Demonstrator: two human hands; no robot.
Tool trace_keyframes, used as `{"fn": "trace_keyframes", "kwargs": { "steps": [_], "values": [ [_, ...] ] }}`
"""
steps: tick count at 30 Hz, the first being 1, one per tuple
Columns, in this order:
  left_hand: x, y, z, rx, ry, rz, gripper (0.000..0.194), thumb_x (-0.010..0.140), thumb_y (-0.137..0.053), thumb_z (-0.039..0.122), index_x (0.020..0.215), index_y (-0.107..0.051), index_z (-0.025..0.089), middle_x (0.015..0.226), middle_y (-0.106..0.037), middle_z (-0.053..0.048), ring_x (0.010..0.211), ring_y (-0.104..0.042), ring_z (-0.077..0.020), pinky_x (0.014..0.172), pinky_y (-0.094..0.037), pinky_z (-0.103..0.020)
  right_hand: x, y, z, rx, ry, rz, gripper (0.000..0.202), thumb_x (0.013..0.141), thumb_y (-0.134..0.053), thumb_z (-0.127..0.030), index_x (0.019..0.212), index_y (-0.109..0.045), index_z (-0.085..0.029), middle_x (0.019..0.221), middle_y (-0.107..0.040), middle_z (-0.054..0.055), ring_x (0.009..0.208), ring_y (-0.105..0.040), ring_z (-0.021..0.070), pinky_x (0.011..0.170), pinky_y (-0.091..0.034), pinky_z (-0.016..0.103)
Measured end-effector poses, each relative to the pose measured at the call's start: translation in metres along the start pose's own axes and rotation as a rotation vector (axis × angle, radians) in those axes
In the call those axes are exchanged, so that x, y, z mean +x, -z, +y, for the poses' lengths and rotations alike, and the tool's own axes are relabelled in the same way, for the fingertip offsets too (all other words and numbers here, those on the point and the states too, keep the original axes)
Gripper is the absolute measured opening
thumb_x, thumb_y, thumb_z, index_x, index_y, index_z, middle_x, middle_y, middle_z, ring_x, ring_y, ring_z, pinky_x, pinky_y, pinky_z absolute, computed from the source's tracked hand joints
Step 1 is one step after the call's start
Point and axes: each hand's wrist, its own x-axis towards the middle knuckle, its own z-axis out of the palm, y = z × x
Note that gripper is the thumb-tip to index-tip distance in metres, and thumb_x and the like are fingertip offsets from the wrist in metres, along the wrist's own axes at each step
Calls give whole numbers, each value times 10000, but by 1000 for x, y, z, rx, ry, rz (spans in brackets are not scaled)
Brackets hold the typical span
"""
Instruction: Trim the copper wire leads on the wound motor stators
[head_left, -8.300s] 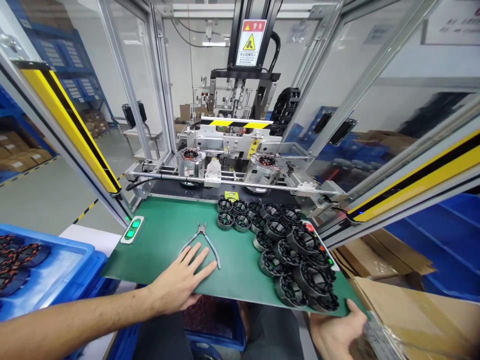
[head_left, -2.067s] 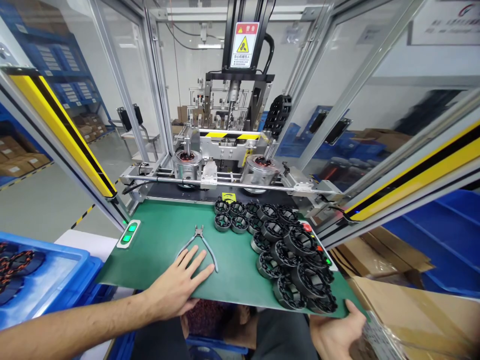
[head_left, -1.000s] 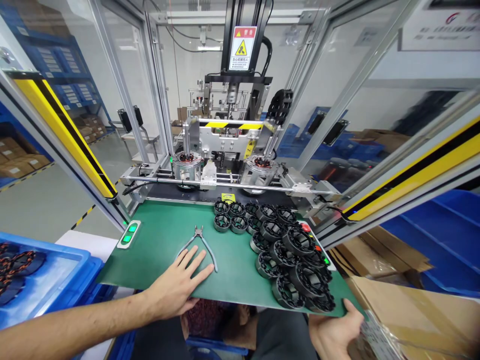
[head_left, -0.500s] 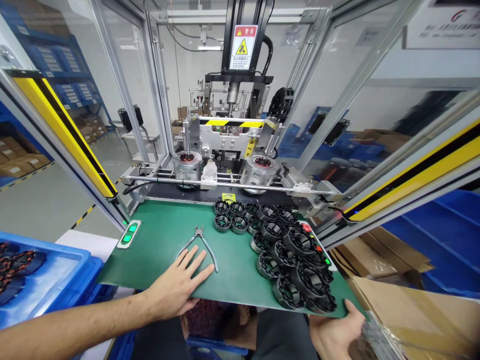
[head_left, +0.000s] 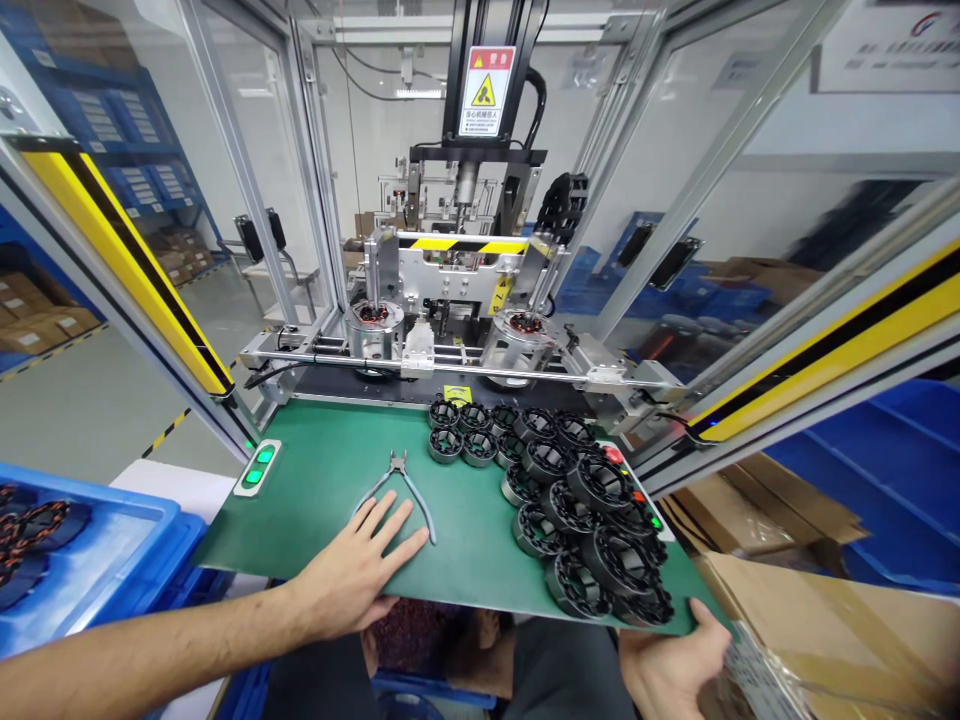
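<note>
Fingers [head_left: 385,515] of the left hand [head_left: 349,565] spread and unclenched, palm side down on the green worktop [head_left: 311,480] near its front edge; they fan away from the wrist, gaps plain between them; one more digit, apparently the thumb, bent at the worktop's near edge. Left forearm [head_left: 172,635] bare, slanting in from the lower left, nearly straight through the wrist.

Pliers [head_left: 398,463] flat on the worktop just ahead of that hand; head toward the machine, handles splayed toward the person; left handle partly covered by the fingers, right handle ending beside the tip of the rightmost one; nothing grasped by the left hand, though contact with the handles cannot be told for certain.

Right hand [head_left: 671,660] at the worktop's near right corner, low in view; thumb up along the edge, palm side turned up and inward; remaining fingers hidden beneath, so how tightly they close cannot be told. Black ring parts [head_left: 604,503] crowd the right part of the worktop, some piled on others, the nearest just beside the right hand; smaller ones stand in two short rows farther back, right of the pliers.

Cardboard box [head_left: 840,615] right of the right hand; button panel [head_left: 259,468], two green lights, at the worktop's left; blue tray [head_left: 161,540] beyond, holding dark rings with orange windings [head_left: 34,560]; behind the worktop, two metal cylinders [head_left: 375,340], coppery windings at their tops.
</note>
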Motion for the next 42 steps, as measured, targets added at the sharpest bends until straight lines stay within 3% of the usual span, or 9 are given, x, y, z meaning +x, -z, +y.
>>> {"fn": "trace_keyframes", "kwargs": {
  "steps": [8,15,31,36,42],
  "values": [
    [0,1,1,-2,4,-15,1145,893,-880,260,1854,-257,303,1920,-257,-234,1781,-201,-549,1403,-280,-778,9,5,1,-20,-13,-7,230,632,-637,-378,839,-644,-278,987,-817,-34,1088,-804,229,787,-701,290],
    [0,1,0,-9,-1,-1,1150,884,-895,255,1849,-272,297,1920,-258,-236,1778,-207,-552,1406,-278,-765,6,2,0,-11,-8,-14,198,647,-623,-361,827,-647,-282,1025,-822,-33,1090,-797,238,787,-712,325],
    [1,2,0,-20,5,-5,1151,883,-893,254,1850,-272,306,1922,-258,-228,1781,-204,-546,1412,-269,-762,11,6,3,-6,8,-21,231,598,-656,-385,800,-629,-277,990,-817,-37,1124,-790,202,709,-664,210],
    [1,3,0,-13,8,-16,1157,882,-890,249,1852,-262,307,1923,-255,-228,1786,-188,-540,1411,-274,-766,4,1,2,8,23,-17,227,609,-662,-394,804,-630,-282,1030,-824,-9,1133,-795,241,804,-707,283],
    [0,3,2,-13,11,-26,1131,908,-866,264,1856,-250,304,1924,-253,-227,1790,-189,-527,1417,-270,-758,4,2,1,-1,17,-13,213,637,-643,-374,830,-651,-286,1034,-823,-25,1125,-794,215,783,-699,265]
  ]
}}
